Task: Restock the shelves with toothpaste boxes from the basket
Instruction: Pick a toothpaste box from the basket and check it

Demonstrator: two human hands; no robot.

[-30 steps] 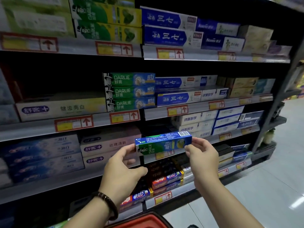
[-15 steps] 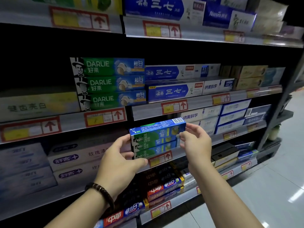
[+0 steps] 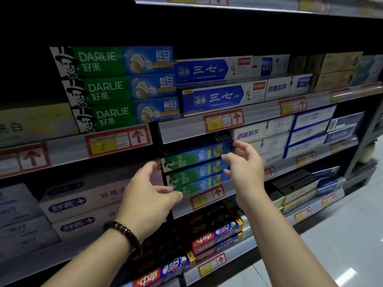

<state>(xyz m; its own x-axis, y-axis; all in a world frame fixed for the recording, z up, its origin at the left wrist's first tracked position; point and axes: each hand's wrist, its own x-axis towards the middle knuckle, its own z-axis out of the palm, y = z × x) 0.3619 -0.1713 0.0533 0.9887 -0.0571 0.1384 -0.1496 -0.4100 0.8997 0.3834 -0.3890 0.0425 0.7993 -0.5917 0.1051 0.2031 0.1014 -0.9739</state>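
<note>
Left hand [image 3: 149,195]: you have it half open, with relaxed fingers. The fingertips are at the left end of the top toothpaste box [image 3: 192,158], and the thumb is low, before the stack.
Right hand [image 3: 247,172]: it is also loose, and its fingertips are at the right end of this box. I cannot tell if they press.
Box axis: it runs from left to right, from one hand to the other, with the print facing you.
Box place: it lies between your hands, just beyond the fingertips, flat on two same boxes [image 3: 194,176].
Nearer hand: neither, as each hand has one end.
Shelf [image 3: 226,193]: it carries the stack, behind your hands.
Next move: probably you only push the box straight back, evenly.
</note>
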